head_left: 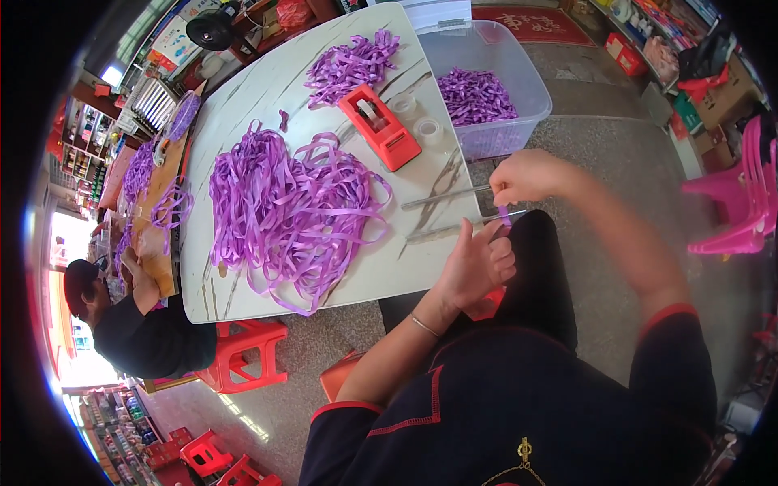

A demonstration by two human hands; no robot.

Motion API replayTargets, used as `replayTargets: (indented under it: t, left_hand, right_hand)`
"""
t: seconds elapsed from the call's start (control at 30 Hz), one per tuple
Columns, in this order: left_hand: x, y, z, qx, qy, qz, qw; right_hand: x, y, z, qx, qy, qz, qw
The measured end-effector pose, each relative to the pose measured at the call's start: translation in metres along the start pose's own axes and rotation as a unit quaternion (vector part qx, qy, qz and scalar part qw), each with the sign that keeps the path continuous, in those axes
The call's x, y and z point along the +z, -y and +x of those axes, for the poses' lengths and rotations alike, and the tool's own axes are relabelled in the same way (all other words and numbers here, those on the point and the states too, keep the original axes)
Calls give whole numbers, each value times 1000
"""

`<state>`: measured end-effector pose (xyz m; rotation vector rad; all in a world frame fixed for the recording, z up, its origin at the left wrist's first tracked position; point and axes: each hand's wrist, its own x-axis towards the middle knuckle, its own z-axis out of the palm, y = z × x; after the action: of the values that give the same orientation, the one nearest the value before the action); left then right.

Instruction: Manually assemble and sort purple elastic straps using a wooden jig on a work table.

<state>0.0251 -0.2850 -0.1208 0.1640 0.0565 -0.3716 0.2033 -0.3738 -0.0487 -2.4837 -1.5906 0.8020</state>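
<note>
At the table's right edge a short piece of purple ribbon [504,215] runs between my two hands, beside the end of a thin metal rod [489,219]. My left hand [480,266] has its fingers curled and its thumb raised, and the ribbon's lower end meets its index finger. Just above, my right hand [528,176] is closed, with its fingertips pinching at the ribbon's upper end. A second metal rod [438,198] reaches from the tabletop to beside the right hand's fingers. What lies inside the left fingers is partly hidden.
On the white table [235,105] lie a big heap of purple ribbons [284,211], a smaller pile [352,69], a red tape dispenser [379,127] and clear tape rolls [428,130]. A clear plastic bin [519,89] stands at right. Another person [154,332] works at left; pink stools [737,194] stand right.
</note>
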Motion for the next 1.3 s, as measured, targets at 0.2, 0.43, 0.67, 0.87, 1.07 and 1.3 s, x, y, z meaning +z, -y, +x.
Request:
replayTargets:
  t: [0.2, 0.43, 0.67, 0.87, 1.07, 1.3]
  left_hand:
    - [-1, 0, 0, 4, 0, 2, 1000]
    - [1, -1, -1, 3, -8, 6, 1000]
    - [3, 0, 0, 2, -10, -8, 1000]
    - [0, 0, 0, 2, -8, -2, 1000]
    - [0, -1, 0, 5, -4, -6, 1000]
    - [2, -1, 0, 10, -23, 7, 1000]
  right_hand:
    - [-3, 12, 4, 27, 4, -72, 997]
    - [-6, 28, 8, 51, 26, -156, 986]
    - [-5, 26, 11, 72, 13, -189, 979]
    - [-5, 20, -1, 92, -67, -200, 973]
    - [44, -40, -8, 37, -196, 144, 969]
    - [160, -57, 19, 46, -30, 877, 478]
